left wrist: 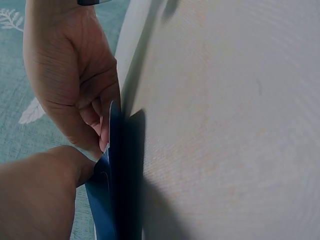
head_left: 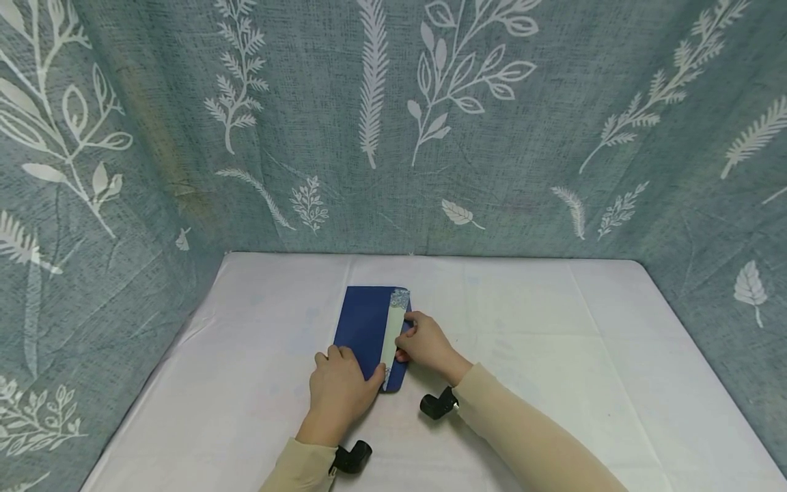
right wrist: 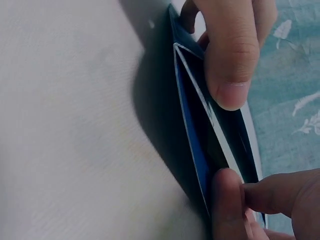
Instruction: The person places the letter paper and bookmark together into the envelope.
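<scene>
A dark blue notebook [head_left: 364, 318] lies on the white table, with a pale strip like a bookmark [head_left: 394, 325], patterned at its ends, along its right side. My left hand [head_left: 341, 391] holds the notebook's lower left part, its thumb on the strip's lower end. At the right edge, my right hand [head_left: 429, 345] pinches the notebook's upper layer beside the strip. The right wrist view shows the layers of the notebook [right wrist: 192, 142] parted in a narrow wedge, with a fingertip of my right hand [right wrist: 280, 200] in the gap. What lies inside is too dark to tell.
The white-covered table [head_left: 553, 355] stretches out on both sides of the hands. A grey-green curtain [head_left: 332, 130] with white leaf prints hangs behind it and at the sides. Black wrist-worn devices [head_left: 353, 458] are on both wrists.
</scene>
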### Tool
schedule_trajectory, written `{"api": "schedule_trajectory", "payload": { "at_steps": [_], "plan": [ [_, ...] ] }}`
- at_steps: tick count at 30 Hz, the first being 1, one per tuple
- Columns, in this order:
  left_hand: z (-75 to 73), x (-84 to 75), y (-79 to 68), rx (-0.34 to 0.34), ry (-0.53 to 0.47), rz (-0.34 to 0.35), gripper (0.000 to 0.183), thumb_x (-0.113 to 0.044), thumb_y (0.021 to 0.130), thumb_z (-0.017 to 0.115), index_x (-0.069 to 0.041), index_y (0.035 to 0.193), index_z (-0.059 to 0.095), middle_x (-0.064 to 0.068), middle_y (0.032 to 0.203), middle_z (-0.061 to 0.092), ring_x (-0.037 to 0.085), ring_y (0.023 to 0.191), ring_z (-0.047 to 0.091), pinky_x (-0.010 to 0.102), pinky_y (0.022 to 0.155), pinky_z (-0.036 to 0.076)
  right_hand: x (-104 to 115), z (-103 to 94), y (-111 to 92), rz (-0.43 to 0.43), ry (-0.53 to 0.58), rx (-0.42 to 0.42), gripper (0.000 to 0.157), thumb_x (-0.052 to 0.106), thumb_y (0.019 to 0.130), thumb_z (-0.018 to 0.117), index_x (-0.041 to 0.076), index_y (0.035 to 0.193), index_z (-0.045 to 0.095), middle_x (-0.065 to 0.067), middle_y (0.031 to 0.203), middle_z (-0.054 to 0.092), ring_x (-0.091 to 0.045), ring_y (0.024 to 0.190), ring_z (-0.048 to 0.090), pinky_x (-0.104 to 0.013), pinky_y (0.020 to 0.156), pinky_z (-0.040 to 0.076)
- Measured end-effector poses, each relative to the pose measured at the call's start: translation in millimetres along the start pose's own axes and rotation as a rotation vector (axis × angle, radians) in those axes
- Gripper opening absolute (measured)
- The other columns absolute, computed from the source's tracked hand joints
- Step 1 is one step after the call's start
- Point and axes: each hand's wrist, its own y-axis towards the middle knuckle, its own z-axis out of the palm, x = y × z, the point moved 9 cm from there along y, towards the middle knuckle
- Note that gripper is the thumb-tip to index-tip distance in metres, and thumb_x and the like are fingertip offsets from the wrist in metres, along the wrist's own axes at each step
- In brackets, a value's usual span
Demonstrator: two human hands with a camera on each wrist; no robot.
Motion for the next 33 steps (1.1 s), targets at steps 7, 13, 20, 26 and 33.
{"api": "schedule_trajectory", "payload": {
  "at_steps": [7,13,20,26,33],
  "plan": [
    [-0.7,-3.7,0.4,-0.026,-0.004,0.018,0.087,-0.062,0.085,0.054,0.018,0.12,0.052,0.029,0.107,0.052,0.043,0.096,0.05,0.049,0.066,0.051,-5.2,-6.8,-0.9,0.029,0.049,-0.029,0.06,0.0,0.086,0.059,-0.005,0.142,0.038,-0.008,0.07,0.067,-0.016,0.054,0.065,-0.029,0.06,0.054],
    [2.7,-4.6,1.2,-0.021,-0.002,0.021,0.088,-0.062,0.085,0.054,0.018,0.122,0.051,0.029,0.109,0.051,0.042,0.096,0.049,0.049,0.067,0.051,-3.5,-7.5,-3.4,0.013,0.028,-0.035,0.06,-0.001,0.085,0.059,-0.003,0.142,0.039,-0.008,0.069,0.067,-0.017,0.054,0.065,-0.029,0.059,0.054],
    [7.1,-6.9,2.6,-0.008,0.0,0.03,0.089,-0.063,0.085,0.053,0.017,0.124,0.05,0.03,0.114,0.051,0.042,0.098,0.048,0.049,0.066,0.051,-1.4,-3.9,-1.9,-0.006,0.027,-0.027,0.06,-0.001,0.087,0.059,-0.004,0.143,0.038,-0.009,0.072,0.066,-0.018,0.055,0.066,-0.03,0.058,0.055],
    [6.7,-5.2,1.9,-0.006,-0.008,0.025,0.088,-0.062,0.085,0.054,0.017,0.124,0.05,0.029,0.112,0.051,0.042,0.098,0.048,0.05,0.067,0.05,0.7,1.9,3.7,-0.008,-0.011,-0.014,0.059,0.0,0.086,0.059,-0.007,0.141,0.039,-0.008,0.069,0.066,-0.016,0.053,0.065,-0.028,0.058,0.054],
    [5.3,-1.9,-1.7,-0.013,-0.012,0.02,0.086,-0.06,0.085,0.056,0.019,0.12,0.051,0.028,0.106,0.052,0.042,0.095,0.049,0.049,0.064,0.05,6.2,9.0,4.2,-0.025,-0.086,0.001,0.058,0.001,0.085,0.058,-0.007,0.14,0.041,-0.005,0.065,0.065,-0.017,0.054,0.066,-0.025,0.056,0.051]
  ]
}}
